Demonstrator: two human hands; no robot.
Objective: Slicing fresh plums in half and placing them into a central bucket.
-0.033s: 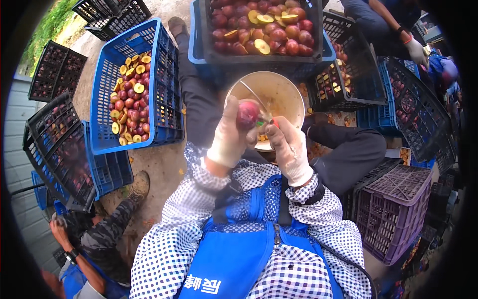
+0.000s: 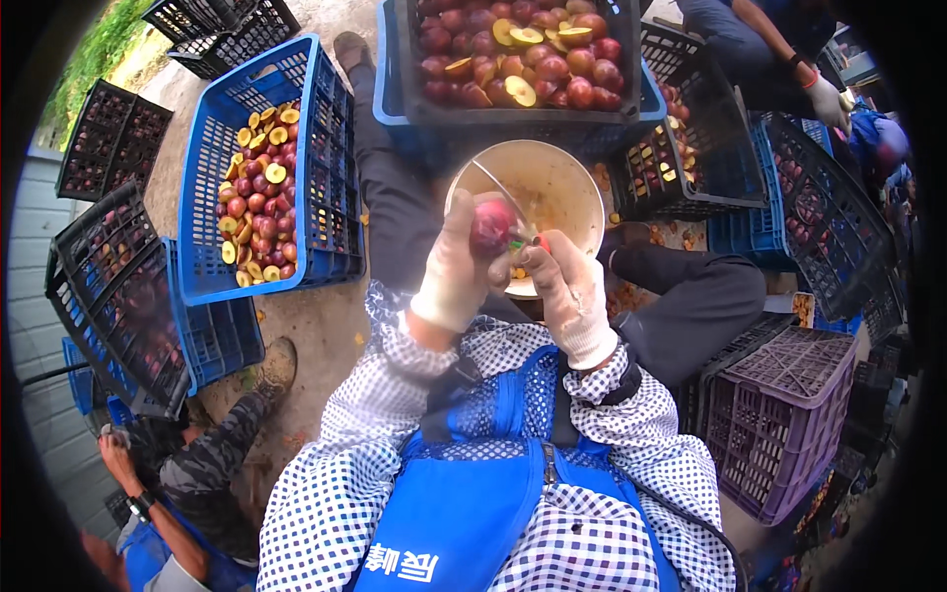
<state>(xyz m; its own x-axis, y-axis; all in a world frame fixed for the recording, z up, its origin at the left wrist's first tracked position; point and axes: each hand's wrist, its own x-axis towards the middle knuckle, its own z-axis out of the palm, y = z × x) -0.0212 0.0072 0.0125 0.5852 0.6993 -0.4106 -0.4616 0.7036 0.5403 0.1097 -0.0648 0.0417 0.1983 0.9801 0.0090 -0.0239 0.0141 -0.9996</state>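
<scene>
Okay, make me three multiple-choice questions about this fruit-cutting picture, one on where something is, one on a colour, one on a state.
1. Where is the pale bucket?
A. between the person's legs
B. on the purple crate
C. inside the blue crate

2. What colour is the crate at lower right?
A. yellow
B. purple
C. white

3. What is the left hand doing?
A. resting empty
B. holding a red fruit
C. gripping a crate

Answers: 1 A, the bucket sits on the ground between dark trouser legs. 2 B, its lattice is purple. 3 B, gloved fingers wrap the fruit.
</scene>
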